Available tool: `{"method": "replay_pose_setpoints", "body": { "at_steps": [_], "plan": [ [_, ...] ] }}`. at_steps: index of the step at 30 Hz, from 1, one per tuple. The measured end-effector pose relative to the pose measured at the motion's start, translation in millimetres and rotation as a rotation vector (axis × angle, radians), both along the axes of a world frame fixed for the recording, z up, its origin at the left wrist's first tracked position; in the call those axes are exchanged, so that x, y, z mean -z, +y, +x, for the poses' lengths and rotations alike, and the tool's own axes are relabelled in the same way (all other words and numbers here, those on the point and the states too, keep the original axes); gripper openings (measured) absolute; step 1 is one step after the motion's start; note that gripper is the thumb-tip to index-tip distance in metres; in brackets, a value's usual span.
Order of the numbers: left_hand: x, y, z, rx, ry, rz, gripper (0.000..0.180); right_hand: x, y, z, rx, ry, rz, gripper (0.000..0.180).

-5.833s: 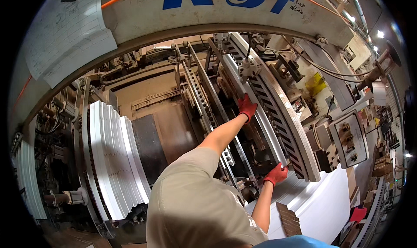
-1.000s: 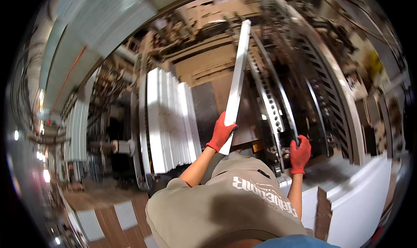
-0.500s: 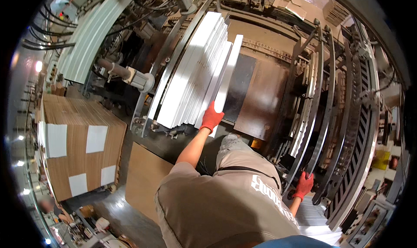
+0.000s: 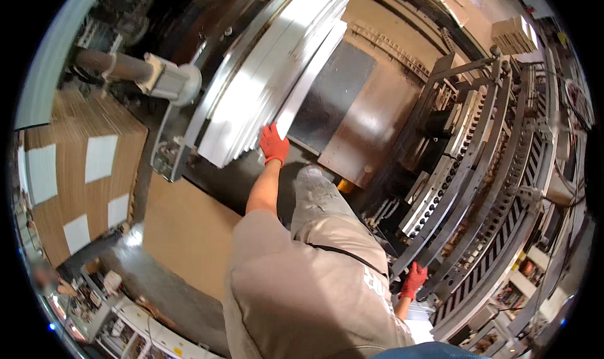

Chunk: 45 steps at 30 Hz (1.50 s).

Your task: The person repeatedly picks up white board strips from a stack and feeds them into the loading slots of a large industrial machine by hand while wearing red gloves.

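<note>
My left hand [image 4: 274, 144], in a red glove, grips the lower end of a long white strip [image 4: 309, 76] that leans against a stack of white boards [image 4: 264, 82] standing on edge in the machine. My right hand [image 4: 413, 280], also red-gloved, is low at the right and holds a curved perforated metal rail [image 4: 478, 233] of the machine frame. My grey trouser leg [image 4: 318, 198] and beige shirt fill the lower middle.
A dark metal plate [image 4: 343, 107] lies behind the boards. A grey motor and shaft [image 4: 157, 76] stick out at upper left. A pallet of brown cardboard with white labels [image 4: 75, 170] stands at the left. A brown sheet [image 4: 182, 233] lies below.
The view has swung left and down. My left hand carried the white strip from upright in front of me over to the board stack. My right hand stays on the rail.
</note>
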<state>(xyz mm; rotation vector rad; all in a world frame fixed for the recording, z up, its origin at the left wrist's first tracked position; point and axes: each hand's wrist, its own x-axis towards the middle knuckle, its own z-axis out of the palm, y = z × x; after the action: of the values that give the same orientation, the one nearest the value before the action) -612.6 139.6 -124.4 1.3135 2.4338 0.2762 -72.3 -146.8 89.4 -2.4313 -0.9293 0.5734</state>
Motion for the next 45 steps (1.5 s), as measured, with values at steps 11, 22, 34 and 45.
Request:
{"method": "replay_pose_setpoints", "body": {
  "at_steps": [11,22,34,45],
  "plan": [
    [175.0,33.9,74.4,1.387,0.583,-0.612,0.056,-5.5,12.7,-4.0,0.01,-0.024,-0.263,0.028],
    [263.8,34.4,-2.0,1.278,0.697,-0.865,0.055,23.5,-56.9,69.5,-0.114,-0.242,-0.931,0.045],
    [-17.9,6.6,306.8,0.975,-0.761,0.047,0.047,-13.0,28.2,-28.0,0.13,-0.186,-0.175,0.027],
    [-214.3,-70.9,476.4,0.589,-1.498,-0.204,0.064,-55.9,-42.4,-43.6,0.506,-0.154,0.543,0.025]
  ]
}}
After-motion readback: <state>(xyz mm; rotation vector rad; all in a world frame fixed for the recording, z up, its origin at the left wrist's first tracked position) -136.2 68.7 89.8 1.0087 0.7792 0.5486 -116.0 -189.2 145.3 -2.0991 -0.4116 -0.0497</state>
